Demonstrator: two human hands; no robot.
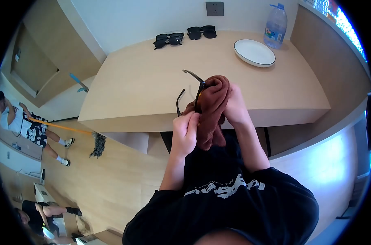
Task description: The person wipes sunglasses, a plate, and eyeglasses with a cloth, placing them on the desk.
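Observation:
A pair of dark-framed glasses is held up over the desk's front edge, its two temple arms pointing to the left. My left hand is closed, thumb and fingers pinching the lower part of the frame. A brown cloth is bunched against the lens side and hangs down between my hands. My right hand is closed round the cloth from the right; its fingertips are hidden behind the folds. Much of the lenses is covered by the cloth.
Several sunglasses lie at the desk's back. A white plate and a plastic bottle stand at the back right. On the left, one person holds a mop; another person sits below.

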